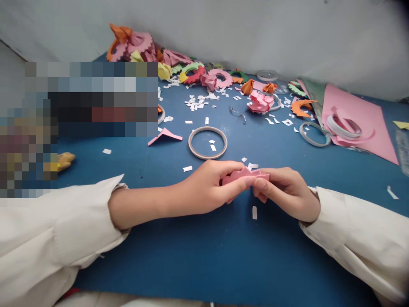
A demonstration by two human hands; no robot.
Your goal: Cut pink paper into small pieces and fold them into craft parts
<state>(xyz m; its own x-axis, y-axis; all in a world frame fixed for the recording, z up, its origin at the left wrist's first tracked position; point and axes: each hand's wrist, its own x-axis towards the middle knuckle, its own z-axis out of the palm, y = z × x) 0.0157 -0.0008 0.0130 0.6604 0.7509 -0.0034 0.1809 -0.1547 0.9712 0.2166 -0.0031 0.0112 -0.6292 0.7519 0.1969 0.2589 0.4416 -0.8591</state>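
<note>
Between my two hands is a pink folded-paper piece (246, 172) with a jagged, toothed edge. My left hand (217, 183) is closed around its left part, thumb pressed along the near side. At the other end, my right hand (284, 187) pinches it with thumb and fingers, and both thumb tips nearly meet. The fingers hide much of the paper's underside. Just beyond my left hand lies a roll of tape (191, 147), flat on the blue table (204, 256). A loose pink folded strip (164, 135) rests left of the roll.
Along the wall are piled toothed paper rings (220, 78) and folded orange pieces (247, 87). White paper scraps (194, 102) are scattered about. At right, a pink sheet (358, 111) lies under a tape roll (343, 130); a crumpled pink piece (260, 102) sits mid-back. The left side is blurred out.
</note>
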